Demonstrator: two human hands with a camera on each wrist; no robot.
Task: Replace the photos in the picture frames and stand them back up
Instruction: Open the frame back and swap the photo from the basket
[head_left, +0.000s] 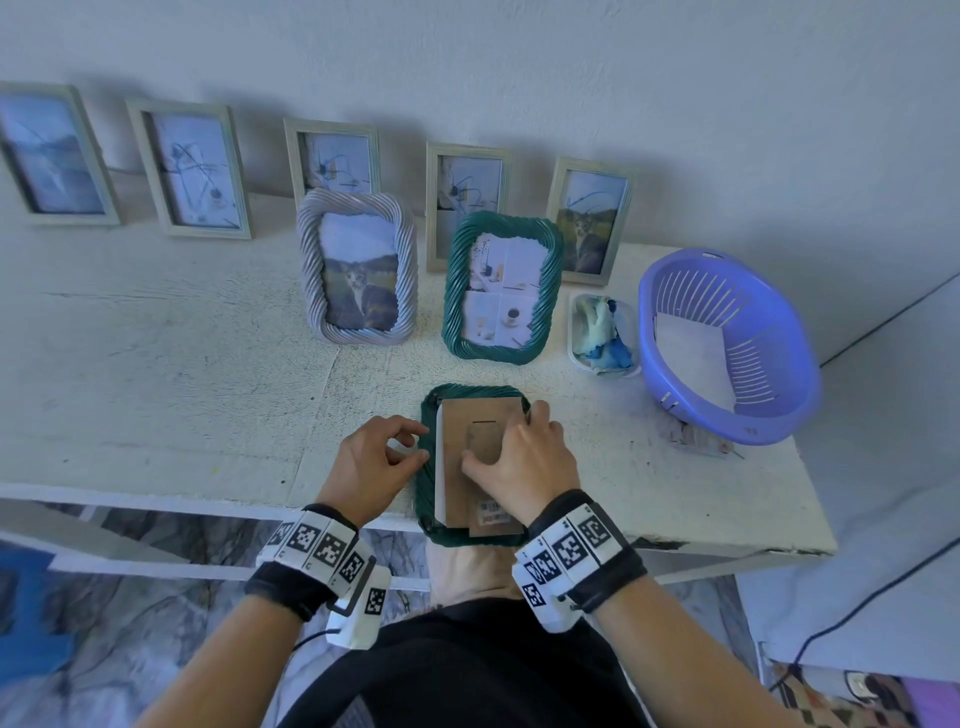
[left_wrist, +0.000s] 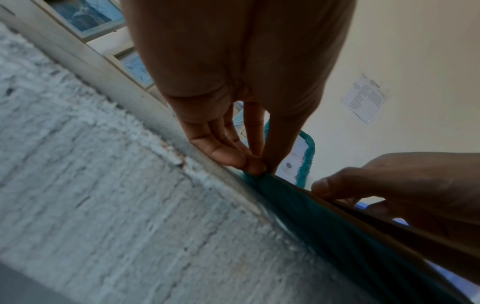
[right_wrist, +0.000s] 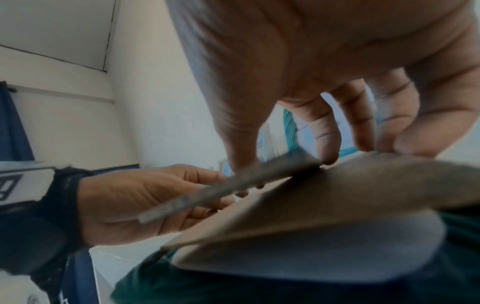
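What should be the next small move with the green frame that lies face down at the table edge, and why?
Probably lift the brown backing board clear. The right hand grips its stand flap, and the right wrist view shows the board already raised off the green frame, with a pale sheet under it. The left hand pinches the frame's left rim, steadying it.

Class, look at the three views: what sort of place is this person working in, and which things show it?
Probably a home room: a worn white table against a plain wall, framed photos along it, a purple basket.
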